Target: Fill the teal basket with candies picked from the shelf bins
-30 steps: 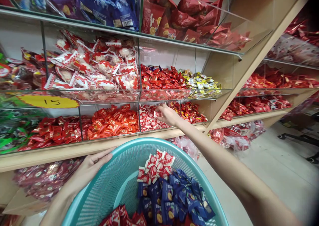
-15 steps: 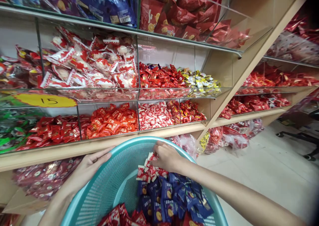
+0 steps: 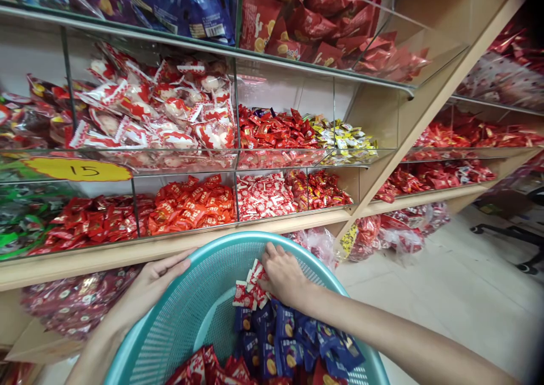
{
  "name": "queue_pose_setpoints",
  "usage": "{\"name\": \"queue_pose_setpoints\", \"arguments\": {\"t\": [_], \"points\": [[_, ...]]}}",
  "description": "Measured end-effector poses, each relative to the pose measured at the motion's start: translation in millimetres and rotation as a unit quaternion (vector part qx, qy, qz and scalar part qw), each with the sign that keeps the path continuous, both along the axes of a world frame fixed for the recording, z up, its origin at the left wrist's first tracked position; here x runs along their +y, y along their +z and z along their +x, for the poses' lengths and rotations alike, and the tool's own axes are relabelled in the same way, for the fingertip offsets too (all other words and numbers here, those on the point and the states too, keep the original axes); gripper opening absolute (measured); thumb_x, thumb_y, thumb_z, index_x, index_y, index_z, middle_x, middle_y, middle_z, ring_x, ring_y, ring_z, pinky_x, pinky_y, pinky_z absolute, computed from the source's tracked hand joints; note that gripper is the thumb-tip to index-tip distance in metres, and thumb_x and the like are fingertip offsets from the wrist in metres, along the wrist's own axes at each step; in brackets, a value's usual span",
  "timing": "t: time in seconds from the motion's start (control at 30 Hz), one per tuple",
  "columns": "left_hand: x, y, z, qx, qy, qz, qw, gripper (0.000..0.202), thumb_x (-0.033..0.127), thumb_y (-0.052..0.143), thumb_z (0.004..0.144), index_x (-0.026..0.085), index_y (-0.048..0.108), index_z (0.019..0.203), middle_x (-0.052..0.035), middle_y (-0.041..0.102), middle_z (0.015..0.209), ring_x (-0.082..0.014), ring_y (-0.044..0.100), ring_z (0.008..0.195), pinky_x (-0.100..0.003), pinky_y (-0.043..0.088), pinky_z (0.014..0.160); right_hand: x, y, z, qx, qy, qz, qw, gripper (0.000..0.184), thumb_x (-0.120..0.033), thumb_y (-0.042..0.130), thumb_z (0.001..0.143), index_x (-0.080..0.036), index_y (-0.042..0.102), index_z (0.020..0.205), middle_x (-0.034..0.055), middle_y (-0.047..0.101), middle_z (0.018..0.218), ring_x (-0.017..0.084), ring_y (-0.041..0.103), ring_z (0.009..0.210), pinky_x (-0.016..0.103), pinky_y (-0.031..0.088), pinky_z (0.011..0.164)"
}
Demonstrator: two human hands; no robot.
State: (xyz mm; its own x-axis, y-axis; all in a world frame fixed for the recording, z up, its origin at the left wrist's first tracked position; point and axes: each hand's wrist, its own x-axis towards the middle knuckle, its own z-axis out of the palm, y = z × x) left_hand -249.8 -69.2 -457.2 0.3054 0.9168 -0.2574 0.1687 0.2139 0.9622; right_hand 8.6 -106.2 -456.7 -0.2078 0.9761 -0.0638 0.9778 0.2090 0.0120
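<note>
A turquoise plastic basket [image 3: 170,317] tilts toward me in front of the shelves. My left hand [image 3: 159,280] grips its left rim, thumb over the edge. Inside the basket, near the far wall, my right hand [image 3: 283,274] is closed with curled fingers on small red-and-white wrapped candies [image 3: 246,294]; its fingertips are partly hidden. Just below it lie several blue snack packets [image 3: 278,339]. Red packets [image 3: 208,365] fill the near bottom of the basket, cut off by the frame's edge.
Wooden shelves with glass dividers [image 3: 236,119] hold sorted sweets. A yellow price tag [image 3: 79,170] reads 15. Bagged goods [image 3: 80,303] sit beneath the lowest ledge [image 3: 127,256]. To the right are pale floor tiles [image 3: 446,283] and a black chair base [image 3: 510,235].
My right hand has shifted slightly, its knuckles now more raised and curled over the red-and-white candies. My left hand and the basket stay practically where they were.
</note>
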Motion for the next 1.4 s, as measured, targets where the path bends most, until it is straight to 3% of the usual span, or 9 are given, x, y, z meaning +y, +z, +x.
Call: {"name": "queue_pose_setpoints", "arguments": {"t": [0.13,0.27,0.5,0.73,1.23,1.4], "points": [[0.3,-0.6,-0.5,-0.010,-0.006,-0.013,1.000,0.054,0.047,0.064,0.067,0.027,0.055,0.116,-0.0022,0.059,0.114,-0.0238,0.057,0.101,-0.029,0.046,0.086,-3.0,2.7,-1.4,-0.003,-0.002,-0.003,1.000,0.033,-0.037,0.060,0.070,-0.013,0.059,0.093,0.0129,0.051,0.104,0.027,0.050,0.092,0.037,0.045,0.072],[0.5,-0.8,-0.6,-0.010,-0.006,-0.009,1.000,0.052,0.047,0.064,0.067,0.028,0.056,0.115,-0.0009,0.059,0.115,-0.0232,0.056,0.102,-0.027,0.045,0.086,5.3,15.7,4.6,0.030,-0.007,0.012,0.999,0.034,-0.042,0.055,0.075,-0.014,0.058,0.092,0.0119,0.052,0.103,0.025,0.052,0.091,0.034,0.044,0.070],[1.6,-0.8,-1.6,0.000,-0.007,-0.001,1.000,0.052,0.046,0.063,0.069,0.026,0.054,0.118,-0.0014,0.057,0.116,-0.0232,0.053,0.106,-0.028,0.043,0.089,70.0,40.9,39.2,0.099,-0.079,0.137,0.982,0.026,-0.039,0.040,0.085,-0.018,0.056,0.091,0.0076,0.052,0.098,0.018,0.055,0.082,0.028,0.039,0.067],[1.2,-2.1,-1.0,-0.022,-0.012,-0.021,0.999,0.051,0.045,0.061,0.072,0.029,0.052,0.119,-0.0002,0.060,0.113,-0.0225,0.057,0.101,-0.030,0.043,0.089,114.4,29.7,42.9,0.118,-0.129,0.120,0.977,0.034,-0.049,0.052,0.075,-0.018,0.058,0.088,0.0089,0.054,0.101,0.020,0.057,0.084,0.028,0.040,0.065],[0.9,-0.9,-1.9,0.005,-0.006,0.000,1.000,0.055,0.046,0.064,0.068,0.026,0.053,0.118,-0.0026,0.058,0.115,-0.0248,0.056,0.102,-0.031,0.044,0.088,118.6,26.9,29.1,0.115,-0.157,0.097,0.976,0.033,-0.045,0.056,0.071,-0.016,0.060,0.085,0.0120,0.057,0.103,0.020,0.058,0.084,0.028,0.040,0.066],[1.2,-2.1,-1.9,-0.005,-0.005,0.004,1.000,0.054,0.045,0.064,0.068,0.026,0.054,0.118,-0.0021,0.058,0.115,-0.0254,0.054,0.106,-0.032,0.042,0.090,112.8,40.1,36.7,0.144,-0.152,0.124,0.970,0.032,-0.046,0.054,0.072,-0.018,0.060,0.083,0.0097,0.057,0.098,0.020,0.057,0.082,0.028,0.039,0.065]]}}
